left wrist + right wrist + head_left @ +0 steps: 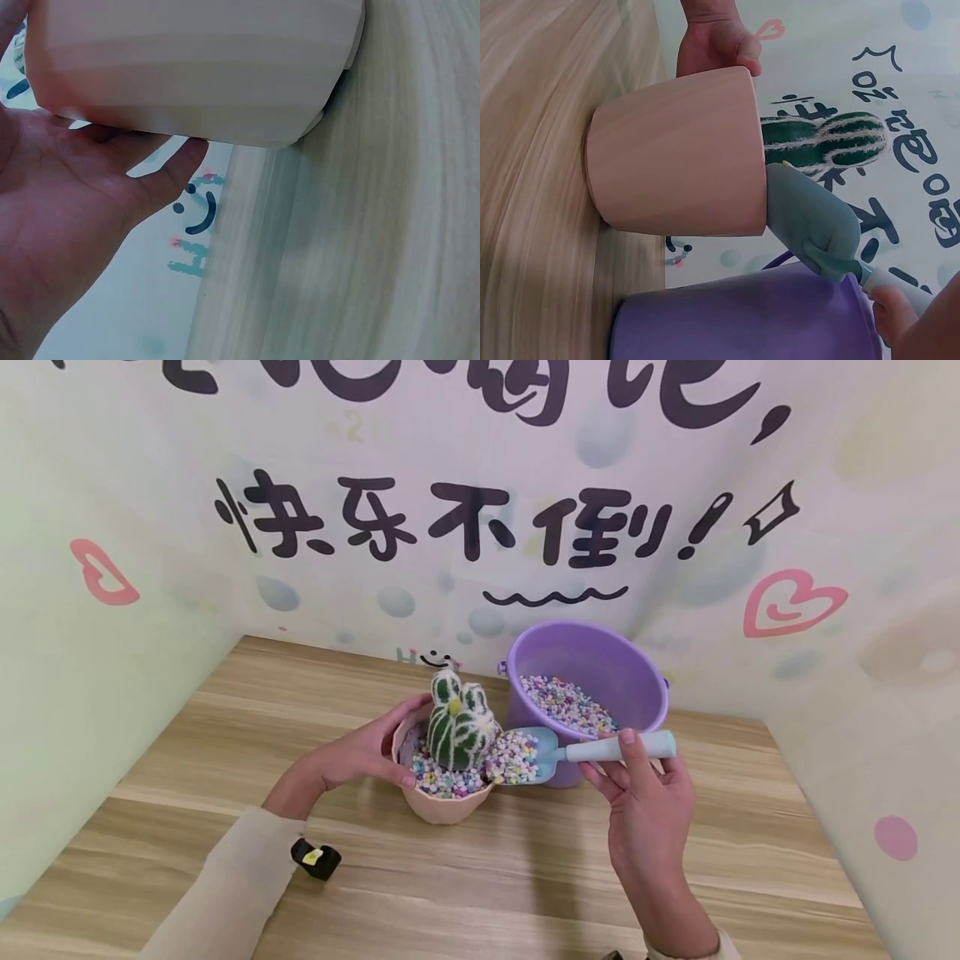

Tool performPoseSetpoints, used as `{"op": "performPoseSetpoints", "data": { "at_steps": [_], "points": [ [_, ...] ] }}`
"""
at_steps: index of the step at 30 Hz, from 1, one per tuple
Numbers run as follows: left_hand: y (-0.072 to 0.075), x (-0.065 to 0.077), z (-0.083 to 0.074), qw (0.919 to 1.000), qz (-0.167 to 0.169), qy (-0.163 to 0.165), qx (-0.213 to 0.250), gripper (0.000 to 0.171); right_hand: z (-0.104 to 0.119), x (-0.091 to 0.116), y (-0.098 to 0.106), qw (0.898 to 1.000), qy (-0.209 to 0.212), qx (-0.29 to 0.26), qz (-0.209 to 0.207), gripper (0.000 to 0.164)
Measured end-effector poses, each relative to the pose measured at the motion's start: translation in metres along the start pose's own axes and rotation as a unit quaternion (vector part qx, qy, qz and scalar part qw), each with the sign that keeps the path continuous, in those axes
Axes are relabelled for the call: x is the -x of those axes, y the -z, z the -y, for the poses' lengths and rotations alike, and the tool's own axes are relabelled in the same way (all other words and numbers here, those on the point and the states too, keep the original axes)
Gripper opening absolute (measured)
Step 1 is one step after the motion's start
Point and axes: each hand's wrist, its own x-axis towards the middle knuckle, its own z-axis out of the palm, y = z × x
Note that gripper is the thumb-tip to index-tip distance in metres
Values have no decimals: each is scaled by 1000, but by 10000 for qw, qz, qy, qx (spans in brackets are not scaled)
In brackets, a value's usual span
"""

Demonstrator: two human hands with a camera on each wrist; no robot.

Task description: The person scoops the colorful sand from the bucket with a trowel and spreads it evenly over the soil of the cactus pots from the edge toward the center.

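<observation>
Pink pot, purple bucket on wood-grain table

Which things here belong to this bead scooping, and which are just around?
Part of the job:
- pink pot, held by left hand
- cactus
- pastel beads
- blue scoop, held by right hand
- purple bucket

Just surroundings:
- printed wall backdrop
- wooden table
- black wrist device

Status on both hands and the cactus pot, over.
Left hand holding pink pot. Right hand gripping blue scoop, beads aboard, at pot's rim. Cactus upright in pot. No obstruction visible.
</observation>
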Motion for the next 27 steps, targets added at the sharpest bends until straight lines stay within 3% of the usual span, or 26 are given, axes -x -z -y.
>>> {"op": "performPoseSetpoints", "data": {
  "at_steps": [5, 10, 14, 20, 27],
  "points": [
    [-5, 7, -9, 9983, -234, 5, -534, 108, 1, -1, 0, 9999, 95, 73, 80, 21],
    [-16, 14, -22, 9884, -607, 365, -1346, 105, 1, -2, -1, 9999, 119, 48, 73, 23],
    [-29, 11, -27, 9833, -785, 360, -1602, 111, 1, -2, -1, 9998, 153, 48, 87, 22],
    [-39, 4, -25, 9805, -1022, 245, -1661, 119, 1, -2, -1, 9997, 209, -11, 108, 21],
    [-34, 2, -26, 9844, -767, 385, -1535, 124, 0, 0, -4, 9993, 338, -125, 123, 23]
  ]
}}
